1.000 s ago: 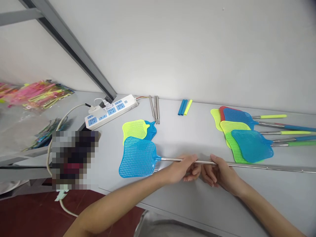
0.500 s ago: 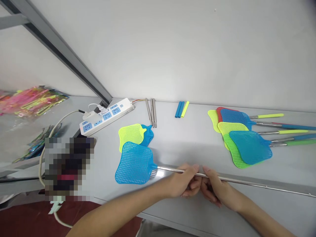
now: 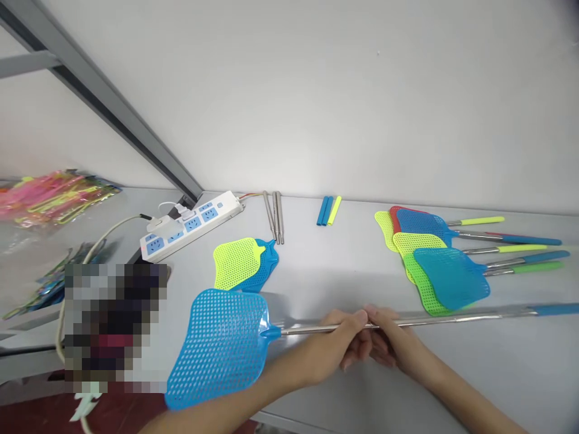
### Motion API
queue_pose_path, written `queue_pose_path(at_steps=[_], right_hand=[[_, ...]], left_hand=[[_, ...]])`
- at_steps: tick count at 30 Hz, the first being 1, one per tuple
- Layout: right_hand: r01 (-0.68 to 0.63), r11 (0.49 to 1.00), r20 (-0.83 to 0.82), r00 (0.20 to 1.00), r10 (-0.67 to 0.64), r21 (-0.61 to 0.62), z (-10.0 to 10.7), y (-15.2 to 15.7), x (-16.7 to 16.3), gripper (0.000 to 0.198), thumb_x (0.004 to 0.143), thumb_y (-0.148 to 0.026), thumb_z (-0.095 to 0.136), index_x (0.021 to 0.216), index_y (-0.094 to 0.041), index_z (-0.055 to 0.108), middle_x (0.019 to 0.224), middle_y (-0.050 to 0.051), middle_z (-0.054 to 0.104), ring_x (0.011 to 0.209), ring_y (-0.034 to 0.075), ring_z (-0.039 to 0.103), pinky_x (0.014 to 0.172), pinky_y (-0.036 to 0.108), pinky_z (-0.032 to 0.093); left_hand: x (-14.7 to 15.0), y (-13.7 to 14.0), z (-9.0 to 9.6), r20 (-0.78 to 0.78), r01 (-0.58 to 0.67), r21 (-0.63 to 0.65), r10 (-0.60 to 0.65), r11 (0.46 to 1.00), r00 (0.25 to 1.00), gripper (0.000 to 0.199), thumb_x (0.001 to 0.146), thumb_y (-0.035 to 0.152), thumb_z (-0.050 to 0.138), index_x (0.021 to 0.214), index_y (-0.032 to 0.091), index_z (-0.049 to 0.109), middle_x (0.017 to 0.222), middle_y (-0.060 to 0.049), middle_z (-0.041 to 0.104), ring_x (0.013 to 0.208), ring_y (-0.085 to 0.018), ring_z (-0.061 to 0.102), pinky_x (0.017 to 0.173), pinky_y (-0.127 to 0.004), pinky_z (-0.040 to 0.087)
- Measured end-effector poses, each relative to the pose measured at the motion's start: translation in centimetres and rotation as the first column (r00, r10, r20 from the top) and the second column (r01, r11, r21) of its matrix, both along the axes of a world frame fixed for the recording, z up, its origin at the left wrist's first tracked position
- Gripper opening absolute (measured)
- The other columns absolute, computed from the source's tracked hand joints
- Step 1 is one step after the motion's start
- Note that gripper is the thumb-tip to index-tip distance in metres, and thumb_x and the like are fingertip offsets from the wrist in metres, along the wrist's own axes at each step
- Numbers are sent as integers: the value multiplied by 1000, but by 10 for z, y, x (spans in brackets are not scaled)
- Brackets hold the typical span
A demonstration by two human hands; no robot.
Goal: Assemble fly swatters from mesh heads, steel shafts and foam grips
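A blue fly swatter (image 3: 221,343) with a long extended metal rod lies across both my hands, its perforated head at the left and its blue grip at the far right. My left hand (image 3: 346,340) is closed round the rod, thumb on top. Right beside it, my right hand (image 3: 384,337) pinches the same rod. Behind the swatter head are a loose yellow swatter head (image 3: 237,262) and a blue swatter head (image 3: 266,271) partly under it. Several metal rods (image 3: 277,217) lie beyond them. Two blue grip sleeves (image 3: 324,211) and one yellow sleeve (image 3: 335,211) lie near the wall.
Several finished-looking swatters (image 3: 456,280) in blue, green, yellow and red overlap at the right. A white power strip (image 3: 192,226) with plugs and a cable stands at the back left. Bagged colourful items (image 3: 63,199) lie beyond the grey frame post (image 3: 136,126). A blurred-out patch covers something at the left.
The swatter head has come nearer and lower left, tilting toward me. The rod's right end has risen, bringing its blue grip into view. Both hands keep hold of the rod.
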State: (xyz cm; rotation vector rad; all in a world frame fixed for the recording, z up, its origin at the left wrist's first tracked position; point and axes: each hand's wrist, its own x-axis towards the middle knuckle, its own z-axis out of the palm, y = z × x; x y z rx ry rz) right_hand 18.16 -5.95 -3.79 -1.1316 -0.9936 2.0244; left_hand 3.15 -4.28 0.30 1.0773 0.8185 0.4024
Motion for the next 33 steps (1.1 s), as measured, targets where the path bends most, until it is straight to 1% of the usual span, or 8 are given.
queue_pose_path(at_steps=[3,5,8,13,17,21,27,33], right_hand=[[124,990,-66,991,-120,63,0,7,5,48,81,-40,45,41,-17,36,36,-5,29,36,6,26,39,24,17],[258,966,-154,956,-250,31,4,15,13,49,79,-38,49,39,-18,31,37,-6,24,35,6,22,38,24,15],[460,886,-219,860,-461,-59,13,28,27,50,79,-35,48,38,-19,26,36,-5,19,35,7,18,37,25,17],[588,801,-194,778,-598,-110,23,41,44,47,79,-29,47,37,-19,29,36,-4,22,36,8,18,37,25,22],[582,804,-184,783,-594,-119,25,41,46,47,79,-30,46,37,-19,31,36,-4,23,36,9,20,37,25,23],[514,848,-208,822,-531,-133,22,40,49,50,81,-35,40,34,-19,30,34,-4,16,35,9,17,35,25,20],[464,880,-263,841,-473,-100,14,35,51,52,81,-41,34,35,-19,22,35,-4,6,36,10,16,35,25,17],[432,898,-276,856,-438,-84,7,31,47,52,81,-47,30,39,-19,15,35,-4,5,36,10,18,37,26,19]], left_hand=[[-1,2,-5,43,-29,-30,30,999,999,49,85,43,27,51,14,48,44,2,40,40,-7,33,44,-22,27],[-2,4,-6,58,-64,-65,68,996,996,49,85,42,28,50,14,48,40,4,37,38,-7,31,42,-21,26],[-5,9,-6,48,-176,-89,181,980,982,47,84,41,31,48,14,46,36,5,31,36,-7,28,42,-21,23],[-9,17,-8,24,-342,-52,344,938,939,46,84,40,34,46,15,45,33,6,26,38,-7,28,46,-22,25],[-9,18,-6,5,-337,-29,337,941,941,47,84,40,31,47,15,44,35,5,27,37,-6,26,43,-22,22],[-9,13,4,5,-173,-94,175,980,985,46,84,41,28,51,14,42,45,4,36,39,-5,31,41,-22,20],[-12,10,9,75,8,-195,7,981,997,44,83,47,26,53,16,36,45,4,34,39,-6,33,41,-22,20],[-14,9,9,67,15,-183,-3,983,998,45,83,48,25,52,17,35,46,4,34,40,-6,33,41,-22,21]])
